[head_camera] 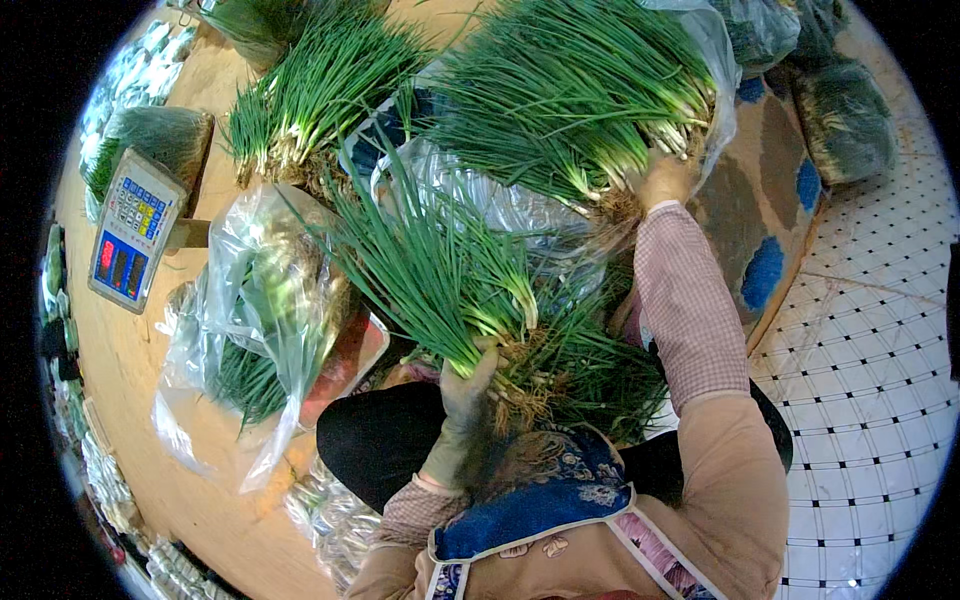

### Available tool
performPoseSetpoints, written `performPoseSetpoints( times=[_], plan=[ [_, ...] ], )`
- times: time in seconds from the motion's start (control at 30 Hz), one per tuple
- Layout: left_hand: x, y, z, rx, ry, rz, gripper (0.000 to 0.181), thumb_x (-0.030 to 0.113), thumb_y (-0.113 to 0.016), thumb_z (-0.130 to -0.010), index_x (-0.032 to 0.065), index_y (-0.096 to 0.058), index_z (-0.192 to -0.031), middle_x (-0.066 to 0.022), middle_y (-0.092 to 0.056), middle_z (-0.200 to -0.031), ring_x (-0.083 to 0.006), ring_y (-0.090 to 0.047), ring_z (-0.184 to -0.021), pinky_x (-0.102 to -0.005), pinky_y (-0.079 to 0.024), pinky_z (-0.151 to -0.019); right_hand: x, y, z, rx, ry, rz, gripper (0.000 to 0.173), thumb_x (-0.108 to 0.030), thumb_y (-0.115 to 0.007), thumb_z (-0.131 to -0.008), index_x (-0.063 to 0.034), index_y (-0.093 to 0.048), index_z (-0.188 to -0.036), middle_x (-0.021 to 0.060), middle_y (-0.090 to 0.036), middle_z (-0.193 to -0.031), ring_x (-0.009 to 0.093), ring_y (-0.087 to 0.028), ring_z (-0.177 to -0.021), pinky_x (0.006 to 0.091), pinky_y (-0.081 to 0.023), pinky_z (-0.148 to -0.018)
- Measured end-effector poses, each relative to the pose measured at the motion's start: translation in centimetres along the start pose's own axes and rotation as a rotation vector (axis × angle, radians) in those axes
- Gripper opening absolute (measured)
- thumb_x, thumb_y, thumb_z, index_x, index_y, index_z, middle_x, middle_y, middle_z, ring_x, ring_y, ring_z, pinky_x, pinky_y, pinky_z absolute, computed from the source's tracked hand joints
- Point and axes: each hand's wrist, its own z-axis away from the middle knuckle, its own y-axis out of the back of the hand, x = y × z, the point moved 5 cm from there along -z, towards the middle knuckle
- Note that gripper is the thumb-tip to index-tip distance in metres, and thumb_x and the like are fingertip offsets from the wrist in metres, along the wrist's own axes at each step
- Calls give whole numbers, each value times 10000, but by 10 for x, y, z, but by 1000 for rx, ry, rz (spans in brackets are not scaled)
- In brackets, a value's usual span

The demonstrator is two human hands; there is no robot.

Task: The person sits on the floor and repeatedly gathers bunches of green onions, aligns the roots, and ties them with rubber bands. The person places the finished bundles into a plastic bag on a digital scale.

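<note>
My left hand (466, 405), in a dirty glove, grips a bunch of green onions (420, 281) by the white stems, its leaves fanned up and to the left. More green onions with brown roots lie beside it over my lap. My right hand (664, 178) reaches out to a large pile of green onions (540, 90) and touches the stems and roots at its right end; its fingers are partly hidden and blurred. A clear plastic sheet (724, 97) edges that pile. Loose onion greens (600, 375) lie just before me.
Left are clear bags of green onions (274, 300), a red tray (349, 367) and a digital scale (135, 225). Another onion pile (315, 97) lies at the upper left. Bagged bundles (844, 124) stand at the upper right, by the tiled floor (862, 360).
</note>
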Motion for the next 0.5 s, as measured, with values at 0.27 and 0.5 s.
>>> performPoseSetpoints(
  times=[0.27,0.5],
  plan=[
    [-24,8,-5,47,31,258,149,57,-530,-767,2,-488,-899,-36,-529,-806,-99,-494,-681,-213,-400,-659,-20,-34,28,106,198,-109,373,-240,-620,-664,-25,-493,-941,180,-517,-897,334,-502,-833,415,-417,-684],
    [-18,6,-4,-5,-7,61,99,60,-545,-760,14,-520,-844,6,-519,-758,-64,-486,-639,-174,-383,-587,-52,-99,91,-1,445,-43,333,-179,-575,-676,-45,-476,-964,159,-530,-933,301,-523,-859,399,-438,-699]
  ],
)
